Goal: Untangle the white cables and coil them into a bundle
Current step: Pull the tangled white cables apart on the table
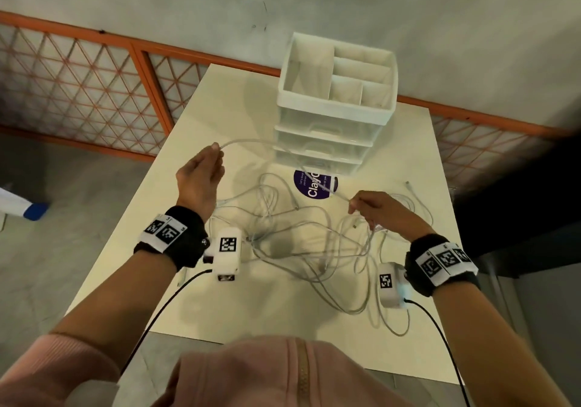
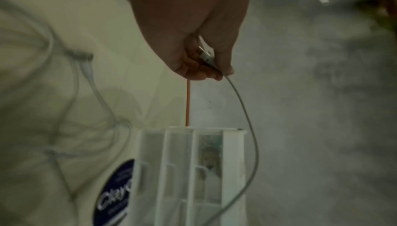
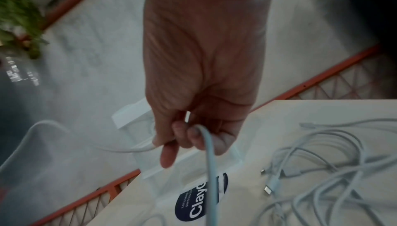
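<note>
A tangle of white cables (image 1: 298, 240) lies spread over the middle of the cream table (image 1: 276, 315). One white cable (image 1: 330, 189) is lifted out of it and arcs through the air between my hands. My left hand (image 1: 217, 152), raised at the left, pinches that cable near its end. In the left wrist view the plug (image 2: 206, 56) sits between the thumb and fingers of the left hand (image 2: 214, 70). My right hand (image 1: 353, 205), lower and to the right, has its fingers curled round the same cable; the right wrist view shows the right hand (image 3: 193, 136) with the cable (image 3: 209, 170) hanging from it.
A white drawer unit (image 1: 336, 92) with an open divided top stands at the table's far side. A round purple sticker (image 1: 309, 191) lies in front of it. An orange mesh railing (image 1: 94, 92) runs behind the table. Loose plugs (image 3: 268, 190) lie by the tangle.
</note>
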Tool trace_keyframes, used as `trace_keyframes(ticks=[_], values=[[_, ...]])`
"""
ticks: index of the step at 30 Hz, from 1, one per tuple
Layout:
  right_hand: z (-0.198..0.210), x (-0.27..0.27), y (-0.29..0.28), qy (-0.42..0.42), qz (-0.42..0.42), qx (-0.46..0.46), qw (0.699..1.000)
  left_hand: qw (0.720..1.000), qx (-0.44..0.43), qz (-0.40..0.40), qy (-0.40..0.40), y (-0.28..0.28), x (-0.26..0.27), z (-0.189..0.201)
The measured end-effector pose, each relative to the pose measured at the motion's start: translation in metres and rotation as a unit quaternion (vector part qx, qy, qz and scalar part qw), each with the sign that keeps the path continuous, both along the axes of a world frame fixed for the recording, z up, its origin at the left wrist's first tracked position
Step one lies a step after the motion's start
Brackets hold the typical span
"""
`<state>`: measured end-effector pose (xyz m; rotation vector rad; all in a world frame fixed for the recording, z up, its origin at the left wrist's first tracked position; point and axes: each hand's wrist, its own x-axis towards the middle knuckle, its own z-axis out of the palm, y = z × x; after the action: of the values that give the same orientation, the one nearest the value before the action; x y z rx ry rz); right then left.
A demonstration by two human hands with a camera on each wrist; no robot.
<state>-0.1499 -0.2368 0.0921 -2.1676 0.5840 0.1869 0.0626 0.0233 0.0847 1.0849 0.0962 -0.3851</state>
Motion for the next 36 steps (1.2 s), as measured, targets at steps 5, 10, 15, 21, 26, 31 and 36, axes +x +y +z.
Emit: trace_keyframes(ticks=[5, 10, 15, 21, 26, 31, 36], values=[[-0.012, -0.01, -0.005, 0.052, -0.025, -0.086, 0.995, 0.997, -0.076, -0.026, 0.006, -0.012, -0.008, 0.025], [-0.005, -0.03, 0.004, 0.034, -0.049, -0.056, 0.997, 0.988, -0.064, -0.121, -0.068, -0.026, -0.033, 0.04], [0.032, 0.008, 0.03, -0.054, 0.015, -0.097, 0.994, 0.874, 0.177, -0.272, -0.361, -0.044, -0.068, 0.057], [0.084, 0.028, 0.056, -0.127, 0.082, -0.063, 0.987, 0.778, 0.267, -0.338, -0.458, -0.056, -0.089, 0.034], [0.061, -0.008, 0.031, -0.071, 0.058, 0.002, 0.996, 0.847, 0.287, -0.101, -0.436, -0.043, -0.058, 0.04], [0.002, -0.049, -0.009, 0.043, 0.026, -0.061, 0.997, 0.87, 0.335, 0.069, -0.355, -0.013, -0.017, 0.036], [0.032, -0.047, -0.008, -0.071, -0.005, -0.079, 0.994, 0.856, 0.41, -0.01, -0.315, -0.008, -0.027, 0.016]])
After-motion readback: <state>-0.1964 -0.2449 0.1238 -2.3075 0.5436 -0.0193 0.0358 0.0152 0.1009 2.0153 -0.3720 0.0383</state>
